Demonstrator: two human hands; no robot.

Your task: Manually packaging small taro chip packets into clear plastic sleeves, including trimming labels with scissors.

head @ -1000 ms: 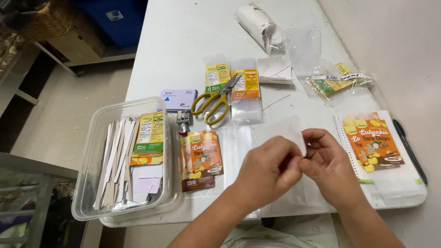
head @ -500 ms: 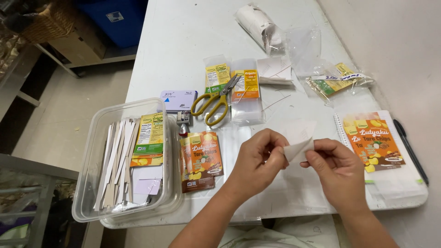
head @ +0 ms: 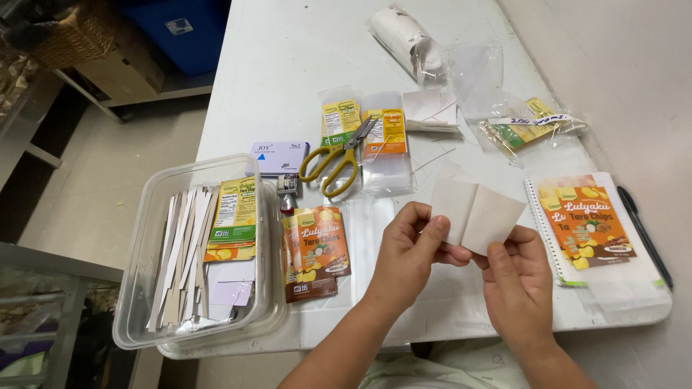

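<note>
I have a small folded white paper piece pinched between both hands above the near edge of the white table. My left hand grips its left half with thumb on top and fingers curled behind; my right hand pinches the lower right corner between thumb and forefinger. It looks feather-light, thin and limp, with a crease down its middle, so I judge it easy to bend or tear; holding it at the edges, away from the crease, seems the safest grip.

At nine o'clock from my left hand lies a glossy orange snack pouch, and beyond it a clear plastic tub of paper strips. At eleven o'clock rest yellow-handled scissors. At three o'clock sits a spiral notebook, a black pen along its edge.
</note>
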